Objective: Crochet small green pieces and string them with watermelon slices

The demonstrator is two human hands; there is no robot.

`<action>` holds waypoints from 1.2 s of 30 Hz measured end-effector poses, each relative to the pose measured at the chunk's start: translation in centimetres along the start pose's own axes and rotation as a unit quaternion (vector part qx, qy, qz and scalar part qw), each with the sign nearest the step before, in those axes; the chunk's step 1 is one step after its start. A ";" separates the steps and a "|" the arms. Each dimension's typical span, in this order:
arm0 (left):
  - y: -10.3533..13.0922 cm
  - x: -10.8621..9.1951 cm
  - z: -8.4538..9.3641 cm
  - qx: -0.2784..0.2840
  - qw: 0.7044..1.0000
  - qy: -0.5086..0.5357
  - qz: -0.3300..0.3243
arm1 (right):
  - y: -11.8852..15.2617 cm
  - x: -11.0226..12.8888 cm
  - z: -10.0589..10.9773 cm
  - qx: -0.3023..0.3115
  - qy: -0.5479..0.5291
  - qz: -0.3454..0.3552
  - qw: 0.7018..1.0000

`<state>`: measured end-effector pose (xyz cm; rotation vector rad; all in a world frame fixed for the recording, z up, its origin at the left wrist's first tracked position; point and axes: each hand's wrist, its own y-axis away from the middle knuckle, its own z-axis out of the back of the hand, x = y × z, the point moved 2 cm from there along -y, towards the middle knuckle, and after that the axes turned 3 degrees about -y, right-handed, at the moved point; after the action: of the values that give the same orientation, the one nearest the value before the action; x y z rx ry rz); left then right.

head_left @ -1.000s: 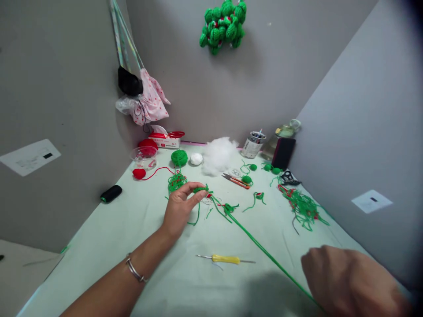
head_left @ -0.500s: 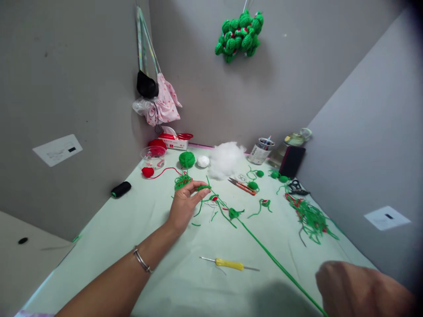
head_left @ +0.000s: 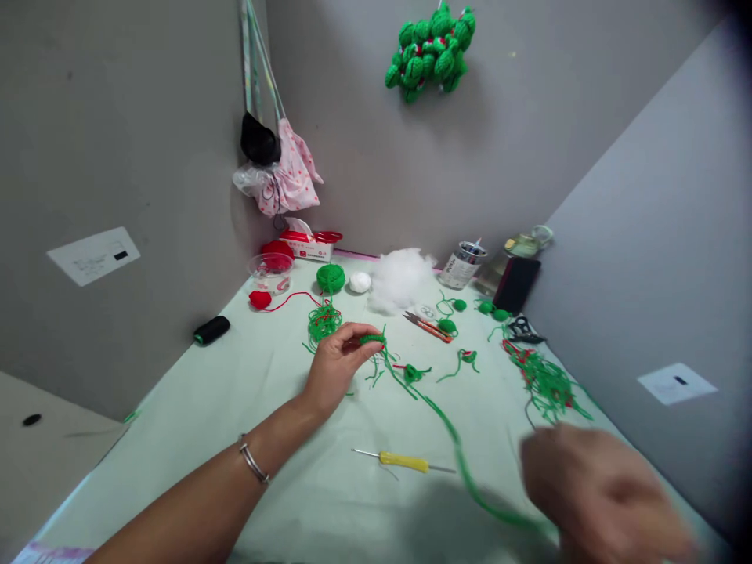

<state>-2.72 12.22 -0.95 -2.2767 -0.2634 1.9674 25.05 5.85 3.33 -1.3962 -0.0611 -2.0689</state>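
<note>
My left hand [head_left: 341, 368] pinches a small green crochet piece [head_left: 371, 339] between thumb and fingers above the middle of the table. From that piece a green yarn strand [head_left: 461, 462] droops in a slack curve to my right hand [head_left: 599, 486]. The right hand is smeared by motion at the lower right; it looks like a fist around the yarn, its fingertips hidden. Below the left hand lies a yellow-handled crochet hook [head_left: 404, 461]. Small green crochet pieces [head_left: 413, 374] with loose tails lie just right of the left hand.
Orange-handled thread snips [head_left: 428, 327], white stuffing [head_left: 403, 280] and a green yarn ball [head_left: 330, 277] are farther back. Tangled green and red yarn [head_left: 549, 384] lies at right, near a can of pens [head_left: 462, 266]. A black spool [head_left: 212, 330] rests by the left edge.
The green strand was taut and straight; now it hangs slack and curved. My right hand has moved up and to the left. My left hand has shifted slightly right, still holding the crochet piece.
</note>
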 end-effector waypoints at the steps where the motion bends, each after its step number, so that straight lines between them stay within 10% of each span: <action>1: 0.3 0.0 -0.2 0.009 1.000 0.003 -0.012 | -1.2 0.8 -1.0 0.001 -0.004 -0.023 1.000; 8: 2.0 -0.2 -1.4 0.087 0.989 -0.047 -0.113 | -6.2 1.0 -4.7 -0.152 0.109 -0.007 0.982; 17: 2.6 0.7 -2.0 0.168 0.981 -0.021 -0.093 | -6.0 0.6 -5.9 -0.137 0.110 0.076 0.982; 36: 2.9 0.7 -2.2 0.158 0.982 -0.017 -0.101 | -6.0 -0.3 -6.3 -0.122 0.169 0.140 0.968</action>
<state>-0.27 9.56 -1.92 -1.9390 -0.1637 1.8022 16.83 8.44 2.15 -1.0902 0.5197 -2.0884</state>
